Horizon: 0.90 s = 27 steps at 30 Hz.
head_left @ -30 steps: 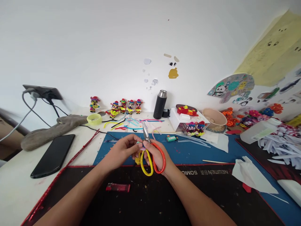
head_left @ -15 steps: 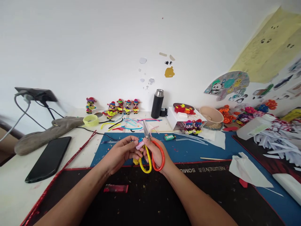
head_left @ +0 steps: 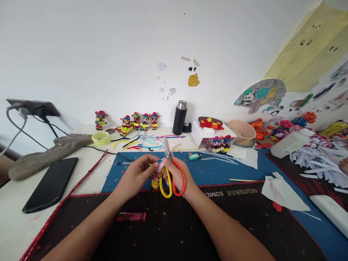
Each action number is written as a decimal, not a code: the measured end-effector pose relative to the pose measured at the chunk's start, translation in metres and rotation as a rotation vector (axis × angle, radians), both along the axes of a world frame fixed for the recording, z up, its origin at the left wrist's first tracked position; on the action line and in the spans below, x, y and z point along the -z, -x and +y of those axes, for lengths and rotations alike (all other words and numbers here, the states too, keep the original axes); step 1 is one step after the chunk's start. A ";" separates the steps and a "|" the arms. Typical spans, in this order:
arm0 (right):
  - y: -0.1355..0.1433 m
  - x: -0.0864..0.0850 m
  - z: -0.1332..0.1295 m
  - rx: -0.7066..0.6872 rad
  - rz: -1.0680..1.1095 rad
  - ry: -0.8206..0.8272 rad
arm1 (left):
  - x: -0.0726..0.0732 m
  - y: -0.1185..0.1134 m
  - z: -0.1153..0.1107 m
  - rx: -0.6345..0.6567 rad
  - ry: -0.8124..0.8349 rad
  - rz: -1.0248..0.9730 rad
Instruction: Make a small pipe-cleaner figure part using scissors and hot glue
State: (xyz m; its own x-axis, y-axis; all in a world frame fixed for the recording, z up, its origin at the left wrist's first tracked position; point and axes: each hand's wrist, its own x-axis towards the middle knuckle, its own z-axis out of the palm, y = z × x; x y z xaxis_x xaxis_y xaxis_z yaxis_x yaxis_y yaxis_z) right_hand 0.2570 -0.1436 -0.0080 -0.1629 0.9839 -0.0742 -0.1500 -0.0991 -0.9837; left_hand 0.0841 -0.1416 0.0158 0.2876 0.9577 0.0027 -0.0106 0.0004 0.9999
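Note:
My left hand pinches a small pink and blue fuzzy piece at the middle of the view; its exact kind is too small to make out. In my right hand is a pair of scissors, one handle loop yellow and the other red, with the blades pointing up and away from me. The right fingertips also touch the pink piece. Below the hands, a small yellow piece shows on the mat edge.
A pink lighter lies on the black mat. Behind the hands are loose coloured fuzzy stems, small figures and a black flask. A phone lies left; white paper scraps lie right.
The whole view has shifted slightly, so things appear a little further left. The scissor handles look closer together than before. Both hands keep their hold. A bit of someone's hand now shows at the right edge.

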 end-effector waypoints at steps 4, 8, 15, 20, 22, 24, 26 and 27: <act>-0.001 0.001 0.001 0.015 -0.027 0.002 | -0.006 0.000 -0.002 0.008 0.015 0.041; -0.002 0.000 0.000 0.019 -0.008 -0.012 | -0.008 -0.001 -0.005 0.064 -0.023 0.064; -0.001 -0.003 -0.001 0.004 -0.085 -0.037 | 0.001 -0.001 -0.004 0.037 -0.046 0.105; -0.003 -0.006 0.001 0.022 0.027 0.000 | -0.001 0.001 -0.002 0.013 -0.044 0.109; -0.004 -0.007 0.002 0.043 0.052 0.002 | -0.002 0.000 -0.002 0.008 -0.058 0.119; -0.004 -0.007 0.003 0.048 0.058 0.002 | -0.003 0.000 -0.002 0.005 -0.062 0.116; -0.004 -0.007 0.004 0.049 0.051 -0.007 | -0.002 0.000 -0.002 0.003 -0.057 0.101; -0.004 -0.007 0.004 0.048 0.048 -0.011 | -0.002 0.001 -0.001 -0.003 -0.051 0.086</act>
State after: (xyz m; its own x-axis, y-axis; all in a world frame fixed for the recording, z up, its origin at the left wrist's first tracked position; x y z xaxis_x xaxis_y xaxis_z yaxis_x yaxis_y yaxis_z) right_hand 0.2607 -0.1399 -0.0008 -0.1189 0.9913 -0.0565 -0.2012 -0.0798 -0.9763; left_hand 0.0835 -0.1429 0.0178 0.2856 0.9580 0.0266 0.0754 -0.0502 0.9959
